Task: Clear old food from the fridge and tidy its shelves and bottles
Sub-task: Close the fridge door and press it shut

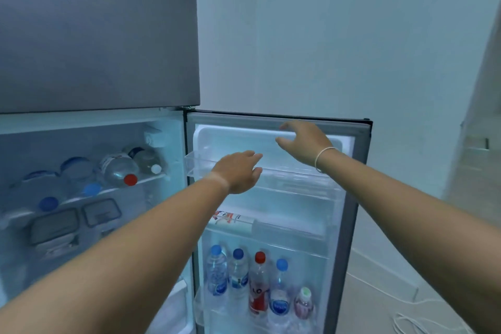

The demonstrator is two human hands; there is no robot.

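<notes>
Five upright bottles (260, 285) stand in the open fridge door's (355, 198) lowest rack, caps up, long axes vertical. Left hand (238, 171) and right hand (303, 141), both open and empty, reach toward the clear top door bin (200, 163).

Matt brushed-metal freezer door (95, 35), clear glossy plastic door shelf (284, 175), clear plastic bottles (259, 287)

Fridge (95, 35) top and bottom cut off, shelf bottles (116, 171) blurred, bottle labels (259, 298) unreadable
</notes>
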